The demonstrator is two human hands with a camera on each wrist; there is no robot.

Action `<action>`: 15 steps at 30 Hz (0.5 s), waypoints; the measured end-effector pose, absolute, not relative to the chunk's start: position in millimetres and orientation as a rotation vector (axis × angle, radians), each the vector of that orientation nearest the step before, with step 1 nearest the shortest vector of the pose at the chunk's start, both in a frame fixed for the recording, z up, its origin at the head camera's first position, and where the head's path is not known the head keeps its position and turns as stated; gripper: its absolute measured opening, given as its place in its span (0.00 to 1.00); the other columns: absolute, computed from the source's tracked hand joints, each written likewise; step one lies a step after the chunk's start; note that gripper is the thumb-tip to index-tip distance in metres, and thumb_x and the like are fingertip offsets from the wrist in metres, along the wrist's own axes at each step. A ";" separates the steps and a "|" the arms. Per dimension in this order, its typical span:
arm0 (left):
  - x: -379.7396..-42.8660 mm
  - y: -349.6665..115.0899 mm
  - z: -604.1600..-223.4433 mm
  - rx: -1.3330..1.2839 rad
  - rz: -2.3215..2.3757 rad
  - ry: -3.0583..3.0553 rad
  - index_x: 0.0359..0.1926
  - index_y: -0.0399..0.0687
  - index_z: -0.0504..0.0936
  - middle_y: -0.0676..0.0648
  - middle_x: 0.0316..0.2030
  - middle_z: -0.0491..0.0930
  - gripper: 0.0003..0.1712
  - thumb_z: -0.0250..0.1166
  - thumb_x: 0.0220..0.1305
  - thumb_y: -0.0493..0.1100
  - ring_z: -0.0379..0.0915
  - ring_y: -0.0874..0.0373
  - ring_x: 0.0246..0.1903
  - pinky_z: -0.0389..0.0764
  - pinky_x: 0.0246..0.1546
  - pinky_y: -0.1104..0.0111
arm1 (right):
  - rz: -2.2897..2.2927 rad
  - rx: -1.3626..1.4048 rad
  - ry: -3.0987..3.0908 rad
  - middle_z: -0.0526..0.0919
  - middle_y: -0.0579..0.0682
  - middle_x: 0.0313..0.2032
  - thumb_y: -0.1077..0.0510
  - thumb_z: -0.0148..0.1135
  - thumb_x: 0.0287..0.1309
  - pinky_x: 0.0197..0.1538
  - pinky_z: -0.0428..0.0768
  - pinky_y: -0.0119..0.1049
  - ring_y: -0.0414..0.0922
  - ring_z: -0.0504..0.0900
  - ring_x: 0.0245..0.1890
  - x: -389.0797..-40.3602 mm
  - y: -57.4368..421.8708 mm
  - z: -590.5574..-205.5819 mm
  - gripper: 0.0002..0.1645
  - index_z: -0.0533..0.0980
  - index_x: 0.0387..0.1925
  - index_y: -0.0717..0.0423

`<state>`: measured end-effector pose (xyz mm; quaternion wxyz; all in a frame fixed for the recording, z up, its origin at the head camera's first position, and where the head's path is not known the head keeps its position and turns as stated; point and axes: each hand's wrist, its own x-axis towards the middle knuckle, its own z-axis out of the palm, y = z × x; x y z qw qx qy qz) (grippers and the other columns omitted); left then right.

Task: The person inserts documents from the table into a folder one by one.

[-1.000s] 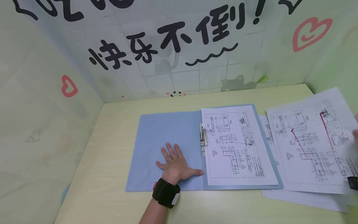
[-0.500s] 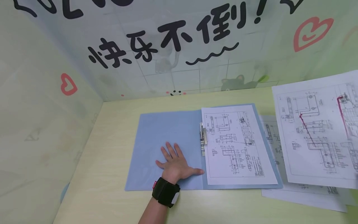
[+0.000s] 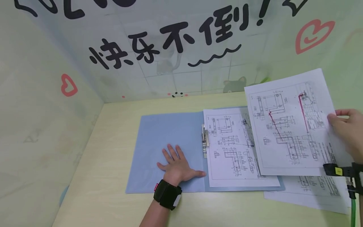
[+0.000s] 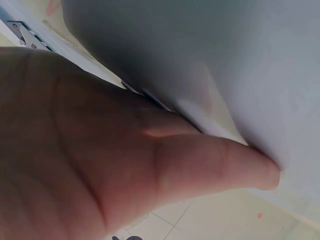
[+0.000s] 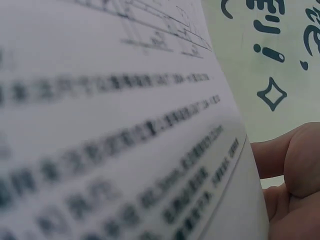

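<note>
In the head view my left hand (image 3: 177,168) lies spread on the left cover of an open blue folder (image 3: 167,129), its thumb pointing toward the metal clip (image 3: 205,142) at the spine. A drawing sheet (image 3: 231,181) lies on the folder's right side with its left edge at that clip. My right hand (image 3: 347,129) pinches the right edge of another drawing sheet (image 3: 289,126), marked with red lines. This sheet is raised and overlaps the right part of the sheet in the folder. Close up in the right wrist view, its printed text is blurred beside the fingers (image 5: 275,157).
More drawing sheets (image 3: 314,195) lie on the wooden table (image 3: 221,209) at the right, partly under the raised one. A curtain (image 3: 175,31) with black characters and hearts hangs behind the table and along its sides.
The red-marked sheet has been lifted off the loose sheets at the right and carried leftward over the folder's right edge. My right hand has come into view. The left hand stays put.
</note>
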<state>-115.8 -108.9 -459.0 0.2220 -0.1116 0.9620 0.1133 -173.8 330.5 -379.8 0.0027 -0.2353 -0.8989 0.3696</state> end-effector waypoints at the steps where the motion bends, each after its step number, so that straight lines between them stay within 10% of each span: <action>1: -115.9 -109.0 -458.9 -0.308 0.312 2.659 0.79 0.42 0.39 0.36 0.78 0.28 0.84 0.71 0.32 0.82 0.24 0.33 0.77 0.48 0.64 0.26 | 1.156 -0.679 -2.842 0.68 0.76 0.57 0.42 0.37 0.74 0.19 0.76 0.34 0.56 0.81 0.25 -174.1 324.4 -380.6 0.38 0.51 0.71 0.66; 15: -115.9 -109.8 -459.7 -0.307 0.320 2.651 0.79 0.42 0.39 0.36 0.78 0.27 0.85 0.70 0.31 0.82 0.23 0.33 0.77 0.47 0.64 0.26 | 1.345 -0.387 -2.897 0.69 0.75 0.57 0.43 0.39 0.74 0.30 0.77 0.31 0.58 0.81 0.38 -188.3 269.7 -400.2 0.40 0.53 0.70 0.72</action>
